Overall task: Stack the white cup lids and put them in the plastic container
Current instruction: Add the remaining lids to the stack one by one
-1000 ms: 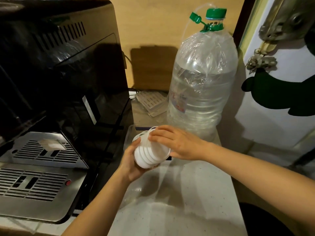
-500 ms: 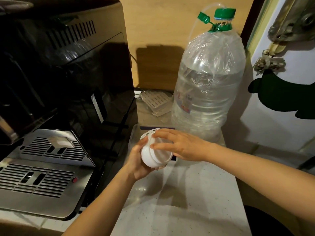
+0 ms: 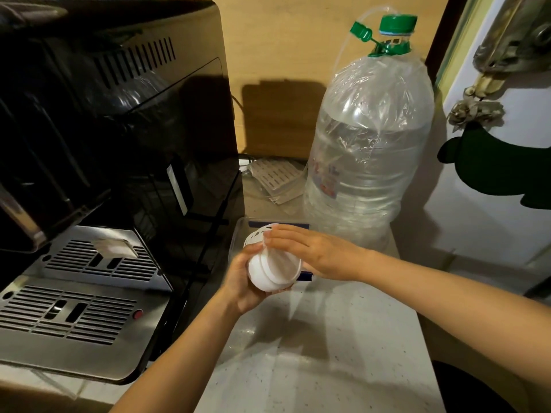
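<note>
A stack of white cup lids [image 3: 272,271] lies on its side between my two hands, just above the counter. My left hand [image 3: 243,281] cups the stack from below and from the left. The flat fingers of my right hand [image 3: 313,253] press on its upper right side. Behind the hands stands a clear plastic container [image 3: 240,234], with a white slotted piece [image 3: 257,234] showing inside it. Most of the container is hidden by my hands.
A black and steel coffee machine [image 3: 98,204] with a drip grille fills the left. A big water bottle [image 3: 366,150] with a green cap stands at the back right. The pale speckled counter [image 3: 313,353] reaches toward me. A white wall is on the right.
The lids were spread out and slanted a second ago; now they are pushed together into a tighter stack. My right hand's fingers have flattened over it.
</note>
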A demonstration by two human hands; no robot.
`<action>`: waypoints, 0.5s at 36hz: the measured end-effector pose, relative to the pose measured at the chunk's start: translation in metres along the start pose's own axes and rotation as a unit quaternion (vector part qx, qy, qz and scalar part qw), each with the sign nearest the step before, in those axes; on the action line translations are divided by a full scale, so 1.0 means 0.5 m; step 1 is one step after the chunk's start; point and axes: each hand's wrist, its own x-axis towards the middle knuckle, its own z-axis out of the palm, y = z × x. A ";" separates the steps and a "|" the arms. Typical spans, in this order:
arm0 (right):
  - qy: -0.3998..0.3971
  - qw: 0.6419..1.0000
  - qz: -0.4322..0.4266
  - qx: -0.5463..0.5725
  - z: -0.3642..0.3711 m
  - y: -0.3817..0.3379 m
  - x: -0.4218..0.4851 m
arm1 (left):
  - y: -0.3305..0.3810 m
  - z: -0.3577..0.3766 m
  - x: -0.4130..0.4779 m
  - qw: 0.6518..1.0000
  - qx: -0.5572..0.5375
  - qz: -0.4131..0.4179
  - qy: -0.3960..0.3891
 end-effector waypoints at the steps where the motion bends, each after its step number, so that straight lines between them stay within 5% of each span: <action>1: 0.003 1.000 0.013 0.009 0.002 0.000 0.000 | 0.001 0.001 -0.001 1.000 0.000 0.001 0.003; 11: -0.017 0.983 0.135 0.120 0.008 -0.012 0.002 | 0.000 -0.009 0.006 1.000 -0.018 0.010 -0.002; 18: -0.003 0.941 0.228 0.249 0.011 -0.025 -0.002 | 0.002 -0.017 0.014 0.998 -0.050 0.016 -0.026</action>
